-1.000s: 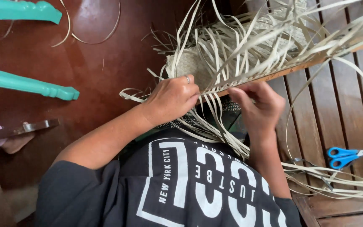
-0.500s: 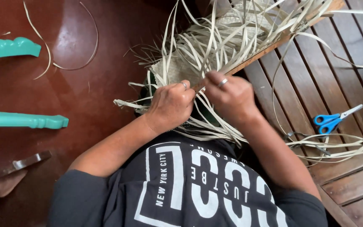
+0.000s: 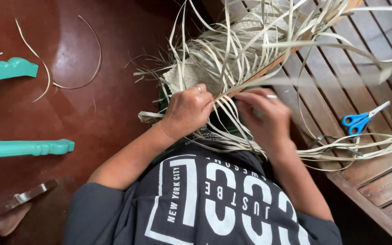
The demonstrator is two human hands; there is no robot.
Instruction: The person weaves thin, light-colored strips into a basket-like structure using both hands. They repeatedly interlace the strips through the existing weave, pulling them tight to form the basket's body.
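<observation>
A half-woven piece of pale straw weaving (image 3: 214, 59), with many loose strips fanning out, lies in front of me, resting on the edge of a slatted wooden bench. My left hand (image 3: 188, 110), a ring on one finger, is closed on strips at the woven edge. Just to its right, my right hand (image 3: 265, 115) pinches a strip and looks blurred from motion. More loose strips (image 3: 355, 145) trail off to the right over the bench.
Blue-handled scissors (image 3: 358, 121) lie on the slatted wooden bench (image 3: 377, 177) at right. Two turquoise furniture legs (image 3: 23, 147) stand on the dark red floor (image 3: 82, 104) at left, with stray strips (image 3: 91, 59) lying there. A foot in a sandal (image 3: 5, 213) shows at the bottom left.
The view has shifted slightly. My right hand has slid a little to the right along the strips, away from my left hand, which stays gripping the woven edge.
</observation>
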